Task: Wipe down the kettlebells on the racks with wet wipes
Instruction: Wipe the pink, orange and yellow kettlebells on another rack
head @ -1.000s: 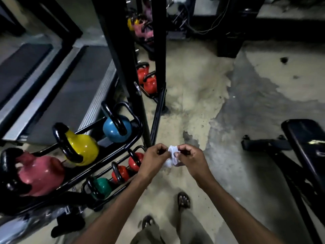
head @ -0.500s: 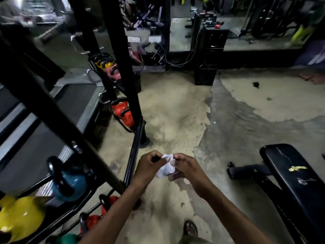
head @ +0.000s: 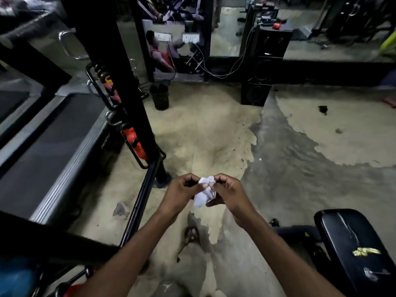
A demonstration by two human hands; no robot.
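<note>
Kettlebells nearest us sat at the bottom left of the frame: a blue kettlebell [head: 16, 277] and a red kettlebell [head: 72, 290], both cut off by the edge, on the rack [head: 137, 211], whose black rail ran up left of centre. Our sandal [head: 192, 233] showed on the floor just below the hands, and a bench [head: 351, 243] filled the lower right.

At centre, our left hand [head: 180, 196] and right hand [head: 229, 194] were drawn together on the wipe [head: 204, 196]. Each pinched the crumpled white wad with curled fingertips, and its tail hung between the palms. It was in the air, touching no kettlebell and well apart from the rack.

Farther up, left of centre, orange kettlebells [head: 134, 139] sat on a low shelf beside the black post [head: 120, 61], with a pink kettlebell [head: 114, 94] above them, mostly hidden. A treadmill [head: 53, 142] lay along the left. A bucket [head: 159, 97] and a speaker [head: 265, 67] stood at the top.

We judged the step to be readying the wipe, though we could not tell whether it was being opened out or bunched. The next move would call for one hand to keep the wipe, turn left to the rack and press it over a handle and body.
</note>
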